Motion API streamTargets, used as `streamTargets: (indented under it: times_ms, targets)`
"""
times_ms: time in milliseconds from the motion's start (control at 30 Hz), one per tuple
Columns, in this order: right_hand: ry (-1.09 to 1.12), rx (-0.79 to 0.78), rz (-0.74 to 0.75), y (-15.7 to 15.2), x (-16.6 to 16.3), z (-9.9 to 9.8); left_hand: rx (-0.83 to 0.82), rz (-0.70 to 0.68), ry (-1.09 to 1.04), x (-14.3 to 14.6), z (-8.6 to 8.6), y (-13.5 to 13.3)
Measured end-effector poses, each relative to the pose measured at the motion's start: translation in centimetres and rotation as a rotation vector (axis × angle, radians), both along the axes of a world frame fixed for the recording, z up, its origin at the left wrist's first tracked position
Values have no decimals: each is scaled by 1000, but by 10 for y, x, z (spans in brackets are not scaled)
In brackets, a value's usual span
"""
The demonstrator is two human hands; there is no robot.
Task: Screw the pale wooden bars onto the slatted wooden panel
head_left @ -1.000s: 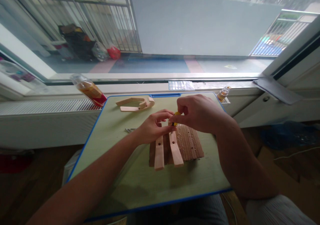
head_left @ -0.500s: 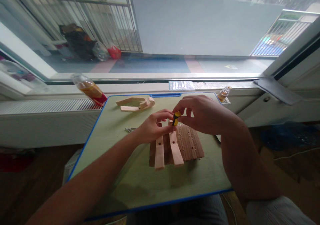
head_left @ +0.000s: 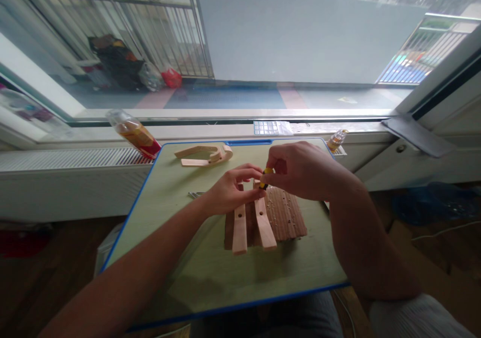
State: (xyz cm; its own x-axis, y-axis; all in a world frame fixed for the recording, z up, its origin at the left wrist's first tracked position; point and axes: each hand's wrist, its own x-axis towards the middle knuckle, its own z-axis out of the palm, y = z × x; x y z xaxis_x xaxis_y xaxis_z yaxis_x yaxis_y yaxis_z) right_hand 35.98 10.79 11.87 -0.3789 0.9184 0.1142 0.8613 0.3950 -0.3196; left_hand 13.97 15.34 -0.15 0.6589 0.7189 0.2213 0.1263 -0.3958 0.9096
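Observation:
A small yellow-and-black stubby screwdriver [head_left: 266, 172] stands nearly upright over the right one of two pale wooden strips. My right hand [head_left: 298, 170] pinches its handle between thumb and fingers. From the left, my left hand [head_left: 231, 190] is closed around the far part of the right wooden strip [head_left: 265, 228], its fingertips close against the screwdriver's lower end. The screwdriver's tip is hidden by the fingers. The left wooden strip [head_left: 240, 235] lies alongside, with a dark hole like its neighbour's. Both rest on a brown ridged board [head_left: 287, 215] with several small metal bits on it.
A wooden hook-shaped assembly [head_left: 199, 162] lies at the back left of the blue-edged table [head_left: 180, 278]. Thin metal pieces [head_left: 194, 195] lie beside my left wrist. Beyond the table are a large bottle [head_left: 137, 135], a smaller bottle [head_left: 337, 140] and a window sill [head_left: 210, 131].
My right hand has turned at the wrist and shifted its fingers around the screwdriver handle, now covering more of it. My left hand and the wooden strips stay in place.

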Motion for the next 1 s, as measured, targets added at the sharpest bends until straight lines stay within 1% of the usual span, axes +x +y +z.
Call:
streamTargets:
  times_ms: [300,467,533,633,733,1000]
  targets:
    - [-27,55,-6,4,-1,-7,-4,9,-1,1,2,-1]
    - [-24,35,7,5,2,-7,-55,-6,-30,1,-2,0]
    - [24,6,55,5,5,-4,-64,-6,-50,1,-4,0]
    - [99,-6,190,3,10,0,-59,-8,-71,1,-7,2]
    - [83,-4,251,2,11,2,-49,-6,-60,1,-9,3]
    - [106,-29,175,3,6,-1,-38,8,-28,0,-3,1]
